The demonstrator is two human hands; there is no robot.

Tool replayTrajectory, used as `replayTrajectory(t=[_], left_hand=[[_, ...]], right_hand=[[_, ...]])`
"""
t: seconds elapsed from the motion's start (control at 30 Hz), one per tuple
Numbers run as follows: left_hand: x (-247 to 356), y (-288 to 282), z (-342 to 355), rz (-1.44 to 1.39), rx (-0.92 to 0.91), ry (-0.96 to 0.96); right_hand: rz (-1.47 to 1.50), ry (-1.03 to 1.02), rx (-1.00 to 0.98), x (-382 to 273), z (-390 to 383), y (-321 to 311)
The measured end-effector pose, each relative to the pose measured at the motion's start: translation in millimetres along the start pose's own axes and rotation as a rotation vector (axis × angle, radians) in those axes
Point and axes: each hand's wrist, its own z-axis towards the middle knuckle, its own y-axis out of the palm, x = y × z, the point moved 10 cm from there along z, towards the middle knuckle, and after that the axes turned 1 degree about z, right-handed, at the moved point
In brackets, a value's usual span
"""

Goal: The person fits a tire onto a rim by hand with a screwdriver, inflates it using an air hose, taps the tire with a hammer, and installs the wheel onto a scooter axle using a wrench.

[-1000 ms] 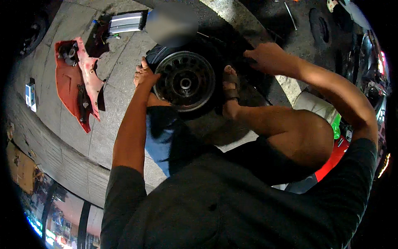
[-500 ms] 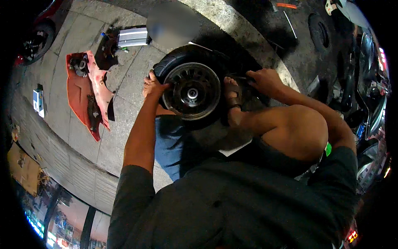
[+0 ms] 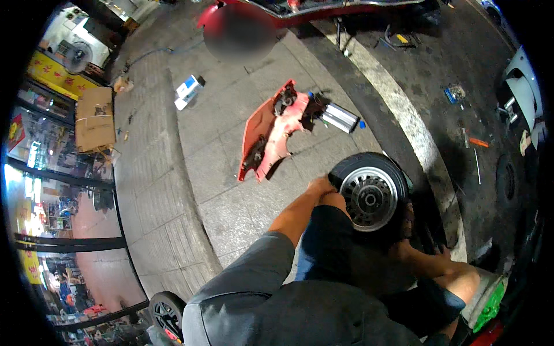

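Observation:
A motorcycle wheel with a black tyre (image 3: 350, 168) and a silver-edged rim (image 3: 369, 199) lies flat in front of me. At its left side my left hand (image 3: 322, 185) is closed against the tyre's edge, close beside my left knee. My sandalled foot (image 3: 408, 222) is by the wheel's right side. Farther right and nearer to me, my right hand (image 3: 442, 252) shows only in part behind my raised leg. Its fingers are dark and small here, and whatever they may hold is hidden.
A red fairing panel (image 3: 271, 132) lies beyond the wheel, next to a silver box (image 3: 340, 117) with wires. Farther off are a blue-and-white box (image 3: 188, 92) and a red vehicle (image 3: 323, 14). A screwdriver-like rod (image 3: 477, 166) lies right; a kerb runs along the left.
The view has swung left, so the wheel and panel appear farther right and the shopfront shows more. My left hand stays at the tyre. My right hand, earlier gripping a thin tool, is now mostly hidden.

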Motion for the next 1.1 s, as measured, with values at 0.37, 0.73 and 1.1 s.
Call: replayTrajectory(t=[0.37,0.73,1.1], left_hand=[[100,-40,-36,-0.284,0.076,0.236],[166,8,-182,-0.121,0.091,0.262],[197,13,-397,-0.328,-0.201,-0.046]], right_hand=[[-0.562,-0.232,-0.320,14,-38,-26],[-0.682,-0.273,-0.535,25,67,11],[-0.618,-0.184,-0.525,16,38,-7]])
